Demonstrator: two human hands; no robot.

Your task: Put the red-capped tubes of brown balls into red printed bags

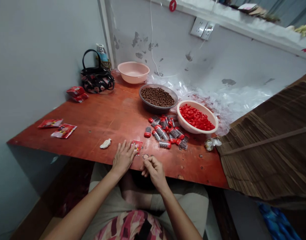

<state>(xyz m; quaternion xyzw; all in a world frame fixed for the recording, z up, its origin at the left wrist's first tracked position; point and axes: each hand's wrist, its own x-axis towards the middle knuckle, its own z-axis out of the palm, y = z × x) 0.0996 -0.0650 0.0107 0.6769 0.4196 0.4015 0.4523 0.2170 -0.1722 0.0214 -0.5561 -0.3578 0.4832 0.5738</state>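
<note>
My left hand (123,156) lies flat near the front edge of the red-brown table, its fingers stretched out. Its fingertips rest at a small red printed packet (138,145), covering part of it. Just to the right, my right hand (153,168) is closed, thumb and fingers pinched together over the table's edge; whatever is between them cannot be made out. A crumpled white scrap (105,143) sits left of my left hand. Beyond my right hand is a pile of small clear bottles (165,130) with red caps and dark brown balls inside.
Behind the pile stand a grey bowl (156,108) of brown balls and a pale basin (196,130) of red caps. Many clear empty bottles (233,100) line the wall. Stacked cardboard (270,143) borders the right side. Red packets (64,130) and a handbag (97,81) are left.
</note>
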